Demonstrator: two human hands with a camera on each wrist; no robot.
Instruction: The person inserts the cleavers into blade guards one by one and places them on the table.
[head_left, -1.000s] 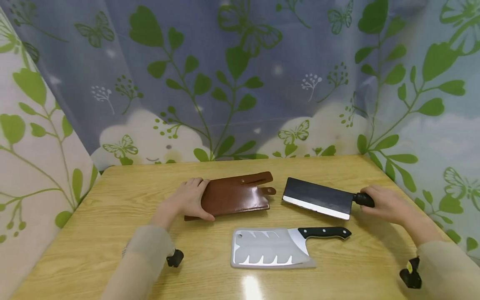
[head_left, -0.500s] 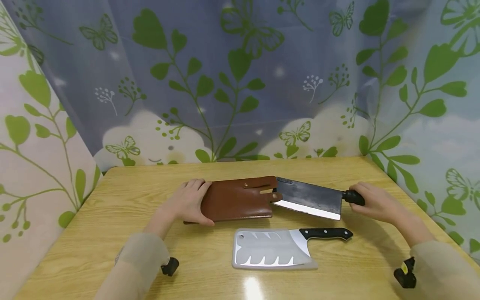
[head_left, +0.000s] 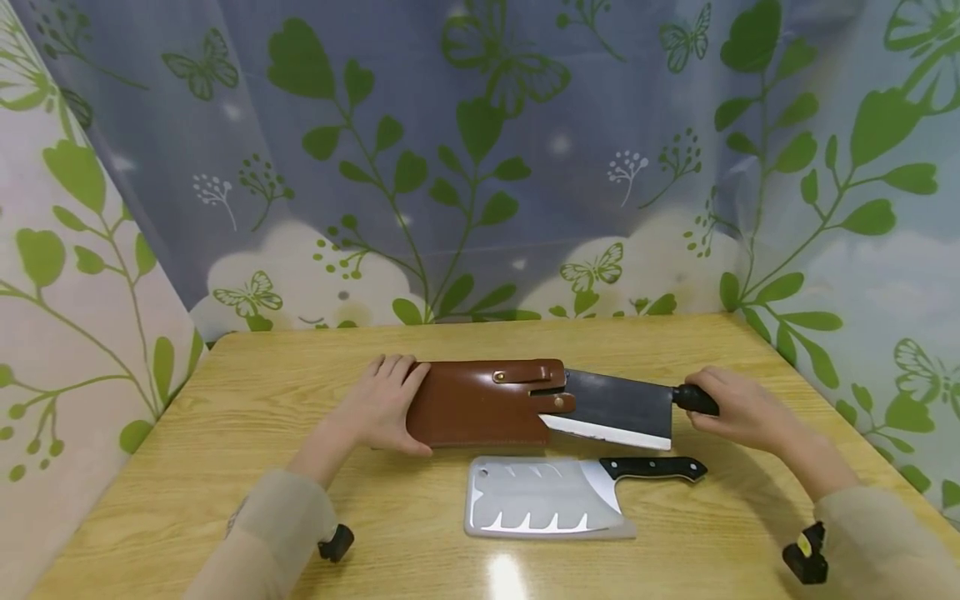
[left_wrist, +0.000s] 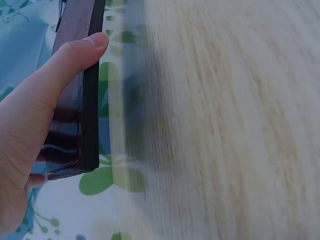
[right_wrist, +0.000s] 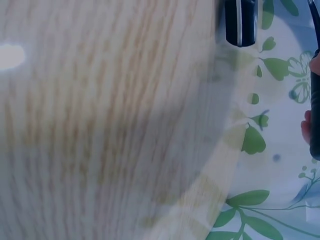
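My left hand (head_left: pixel 384 406) grips the closed end of a brown leather knife sheath (head_left: pixel 480 408). Its thumb lies along the sheath's near edge, also seen in the left wrist view on the dark edge of the sheath (left_wrist: pixel 90 115). My right hand (head_left: pixel 738 407) holds the black handle (head_left: pixel 696 400) of a dark cleaver with a bright cutting edge. The cleaver's blade (head_left: pixel 618 404) enters the sheath's open right end at a slight tilt, its front part hidden inside. Two snap straps (head_left: pixel 557 403) lie at that opening. In the right wrist view, only fingertips and the handle (right_wrist: pixel 315 110) show.
A second cleaver (head_left: pixel 540 496) with a black riveted handle (head_left: pixel 652 467) lies nearer on the wooden table (head_left: pixel 405 542), its blade in a translucent cover. Patterned fabric (head_left: pixel 405 167) hangs behind the table and at its sides. A black wrist camera (head_left: pixel 806 554) sits at the right sleeve.
My right hand has moved left with the cleaver, and its blade tip has gone from outside the sheath into the opening. The sheath has turned slightly, its opening shifting nearer and right.
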